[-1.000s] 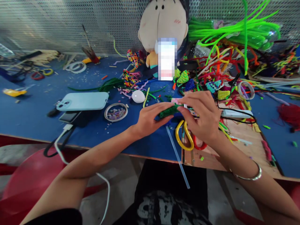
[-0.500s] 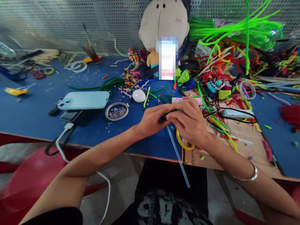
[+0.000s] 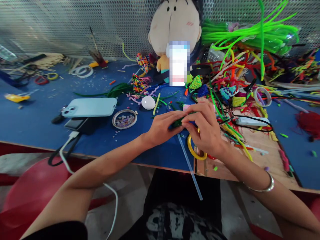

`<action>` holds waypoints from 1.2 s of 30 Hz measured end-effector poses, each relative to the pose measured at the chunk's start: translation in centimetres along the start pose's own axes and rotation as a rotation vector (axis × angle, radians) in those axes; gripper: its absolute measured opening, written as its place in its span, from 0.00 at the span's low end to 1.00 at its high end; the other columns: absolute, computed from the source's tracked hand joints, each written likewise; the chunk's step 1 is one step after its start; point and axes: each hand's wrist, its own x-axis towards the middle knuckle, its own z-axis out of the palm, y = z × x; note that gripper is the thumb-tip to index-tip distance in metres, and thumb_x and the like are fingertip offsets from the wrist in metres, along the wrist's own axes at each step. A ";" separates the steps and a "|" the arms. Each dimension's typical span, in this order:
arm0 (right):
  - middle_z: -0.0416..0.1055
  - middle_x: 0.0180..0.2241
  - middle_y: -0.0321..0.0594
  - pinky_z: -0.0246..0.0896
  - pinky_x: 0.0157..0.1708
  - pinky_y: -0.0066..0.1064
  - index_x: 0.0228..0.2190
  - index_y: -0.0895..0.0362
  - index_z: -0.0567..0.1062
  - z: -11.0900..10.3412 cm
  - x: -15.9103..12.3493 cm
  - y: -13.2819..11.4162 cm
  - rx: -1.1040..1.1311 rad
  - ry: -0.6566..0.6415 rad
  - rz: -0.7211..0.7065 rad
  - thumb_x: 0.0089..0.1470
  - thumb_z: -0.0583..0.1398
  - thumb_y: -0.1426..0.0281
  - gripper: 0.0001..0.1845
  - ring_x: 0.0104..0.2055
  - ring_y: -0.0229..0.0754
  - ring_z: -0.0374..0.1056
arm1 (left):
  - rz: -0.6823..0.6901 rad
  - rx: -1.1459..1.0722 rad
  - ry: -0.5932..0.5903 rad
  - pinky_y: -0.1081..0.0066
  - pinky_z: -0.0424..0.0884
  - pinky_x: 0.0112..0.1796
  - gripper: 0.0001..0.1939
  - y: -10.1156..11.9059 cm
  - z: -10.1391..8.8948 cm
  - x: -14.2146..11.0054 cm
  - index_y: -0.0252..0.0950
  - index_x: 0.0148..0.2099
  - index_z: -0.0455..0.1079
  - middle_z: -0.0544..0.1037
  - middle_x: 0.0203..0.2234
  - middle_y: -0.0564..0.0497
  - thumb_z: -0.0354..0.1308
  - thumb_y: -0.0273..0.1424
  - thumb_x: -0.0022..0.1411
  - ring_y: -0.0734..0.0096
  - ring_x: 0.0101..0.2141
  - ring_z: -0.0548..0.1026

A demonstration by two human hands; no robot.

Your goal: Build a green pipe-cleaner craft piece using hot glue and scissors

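Observation:
My left hand (image 3: 162,128) and my right hand (image 3: 206,131) meet over the front edge area of the blue table. Between their fingertips is a dark green pipe cleaner piece (image 3: 178,123), mostly covered by the fingers. My left fingers lie closed along it, and my right thumb and fingers pinch its right end. Below the hands a translucent stick (image 3: 190,168) juts out past the table edge. A yellow ring (image 3: 192,151) lies under my right wrist side, and a pink item (image 3: 186,107) shows partly behind my right fingers.
Left of my hands are a white egg-shaped object (image 3: 148,102), a round dish of beads (image 3: 113,120) and a light blue phone (image 3: 92,107). A plush doll (image 3: 160,36) sits behind a blurred phone screen (image 3: 179,63). Tangled pipe cleaners (image 3: 240,66) and a white power strip-like box (image 3: 252,121) lie rightward.
My right hand has shifted slightly right, its fingers lifting and arching, and more of the dark green piece shows between the hands. My left hand stays nearly still.

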 end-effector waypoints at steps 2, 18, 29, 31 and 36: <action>0.70 0.40 0.41 0.61 0.46 0.41 0.37 0.54 0.68 0.0 0.0 0.0 -0.011 -0.009 -0.031 0.59 0.57 0.75 0.05 0.43 0.41 0.65 | 0.013 0.004 0.001 0.75 0.78 0.46 0.11 -0.1 0.0 0.0 0.31 0.46 0.74 0.82 0.41 0.45 0.59 0.29 0.61 0.70 0.43 0.81; 0.69 0.40 0.41 0.58 0.52 0.45 0.33 0.54 0.68 0.0 -0.3 -0.6 0.001 0.007 -0.027 0.60 0.51 0.76 0.08 0.44 0.42 0.64 | 0.020 0.030 0.015 0.74 0.78 0.45 0.13 -0.1 -0.2 0.2 0.33 0.49 0.73 0.82 0.41 0.47 0.58 0.31 0.63 0.71 0.42 0.81; 0.64 0.35 0.40 0.61 0.43 0.43 0.32 0.54 0.62 -0.8 0.0 0.4 0.053 0.047 0.043 0.61 0.51 0.73 0.05 0.39 0.42 0.60 | -0.026 0.022 0.027 0.77 0.76 0.48 0.13 0.3 -0.4 0.4 0.33 0.48 0.73 0.83 0.41 0.48 0.61 0.30 0.61 0.73 0.42 0.81; 0.64 0.33 0.39 0.61 0.44 0.43 0.30 0.54 0.63 -0.7 0.0 0.3 0.030 0.029 -0.002 0.60 0.54 0.72 0.06 0.37 0.42 0.60 | -0.021 0.013 0.011 0.76 0.76 0.48 0.13 0.3 -0.5 0.3 0.33 0.49 0.73 0.82 0.42 0.47 0.60 0.31 0.62 0.72 0.43 0.81; 0.69 0.32 0.36 0.63 0.46 0.41 0.32 0.55 0.71 -0.3 0.0 -0.1 -0.030 0.049 -0.098 0.55 0.62 0.73 0.03 0.35 0.39 0.63 | 0.012 -0.030 -0.001 0.73 0.76 0.50 0.16 -0.1 -0.5 0.0 0.32 0.52 0.72 0.81 0.43 0.44 0.57 0.34 0.64 0.69 0.46 0.80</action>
